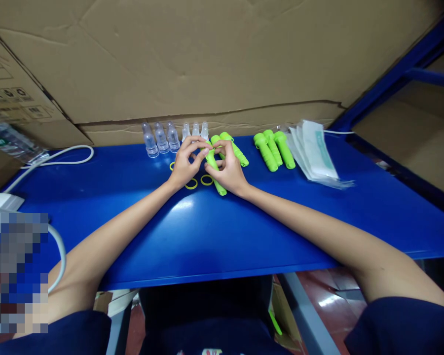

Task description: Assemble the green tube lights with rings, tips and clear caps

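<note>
A lime-green flashlight-shaped tube (218, 181) is tilted above the blue table, its wide end up between my hands. My right hand (231, 170) is closed around its side, thumb against the body. At the wide end, the thumb and fingers of my left hand (185, 164) pinch together; they partly hide that end. Below my hands lie several yellow rings, among them one ring (191, 184) near my left wrist and another ring (206, 180) beside the tube. Just behind my right hand are more green tubes (239, 150), partly covered by it.
Clear plastic bottle-shaped pieces (162, 138) and smaller clear cone-shaped pieces (196, 129) stand along the cardboard wall (207, 59). To the right lie three green tubes (268, 154) and clear plastic packets (316, 153). A white cable (64, 161) loops at left on the blue table (192, 236).
</note>
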The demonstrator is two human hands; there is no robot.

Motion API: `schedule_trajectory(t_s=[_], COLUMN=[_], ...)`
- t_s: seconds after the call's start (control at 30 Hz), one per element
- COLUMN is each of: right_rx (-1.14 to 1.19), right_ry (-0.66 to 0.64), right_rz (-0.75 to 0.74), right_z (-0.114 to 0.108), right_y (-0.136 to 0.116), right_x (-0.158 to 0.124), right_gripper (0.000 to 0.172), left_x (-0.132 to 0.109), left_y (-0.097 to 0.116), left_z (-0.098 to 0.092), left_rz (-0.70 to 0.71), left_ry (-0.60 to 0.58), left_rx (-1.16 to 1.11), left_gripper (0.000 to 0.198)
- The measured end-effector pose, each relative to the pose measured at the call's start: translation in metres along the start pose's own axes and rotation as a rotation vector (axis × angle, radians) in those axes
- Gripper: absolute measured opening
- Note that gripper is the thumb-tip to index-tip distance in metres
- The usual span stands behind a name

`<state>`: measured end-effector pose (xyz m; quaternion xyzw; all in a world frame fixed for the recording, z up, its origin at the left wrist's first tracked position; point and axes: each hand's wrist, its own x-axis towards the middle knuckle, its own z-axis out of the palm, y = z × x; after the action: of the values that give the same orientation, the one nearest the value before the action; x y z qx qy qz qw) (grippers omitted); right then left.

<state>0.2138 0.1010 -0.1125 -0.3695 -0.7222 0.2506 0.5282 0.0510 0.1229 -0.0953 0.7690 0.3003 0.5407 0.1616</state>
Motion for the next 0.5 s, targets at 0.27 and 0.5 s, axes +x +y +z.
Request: schedule_trajectory(t_s=[0.27, 0.5], right_rx=[0.218, 0.525], right_ry=[0.03, -0.175], right_rz=[0.093, 0.21], right_z=[0.005, 0.002], right_y=[0.014, 0.004], right_x=[0.006, 0.01], right_gripper=[0.056, 0.048], left_x=[-0.003, -0.003], left_y=[-0.014, -0.018], left_z=[0.008, 0.007], left_rz=[0.002, 0.004], left_ry=[0.055, 0.153], left_rx=[-0.117, -0.159], left_gripper=[0.044, 0.028])
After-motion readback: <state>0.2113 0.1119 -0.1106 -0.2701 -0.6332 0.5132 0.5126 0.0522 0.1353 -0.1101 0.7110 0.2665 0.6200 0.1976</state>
